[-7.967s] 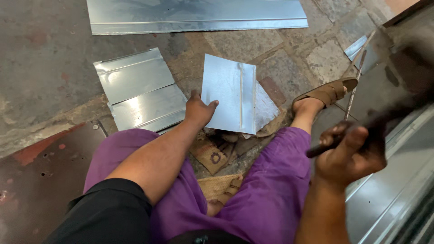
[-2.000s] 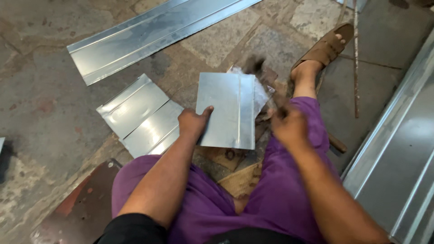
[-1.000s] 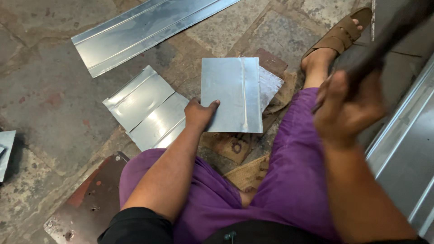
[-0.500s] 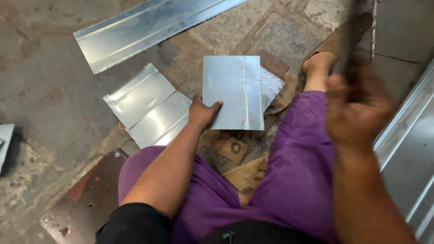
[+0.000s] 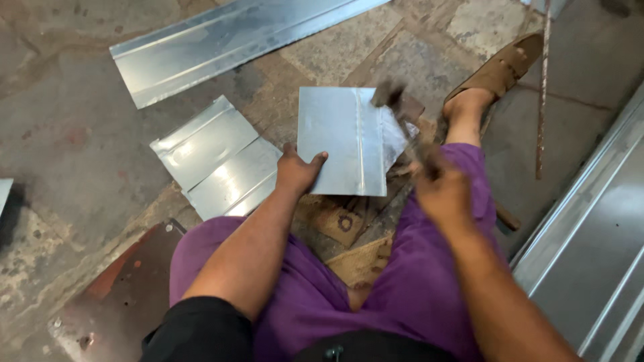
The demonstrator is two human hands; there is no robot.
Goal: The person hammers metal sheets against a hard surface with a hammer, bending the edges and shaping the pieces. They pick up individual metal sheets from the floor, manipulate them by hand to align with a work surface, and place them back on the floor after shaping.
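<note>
Hammer gripped in right hand, head pointing away; left hand pressing sheet

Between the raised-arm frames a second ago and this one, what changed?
The right hand has swung the hammer down from beside the head onto the small metal sheet, near its seam. The left hand stays pressed on the sheet's lower left edge; the sheet hasn't shifted.
</note>
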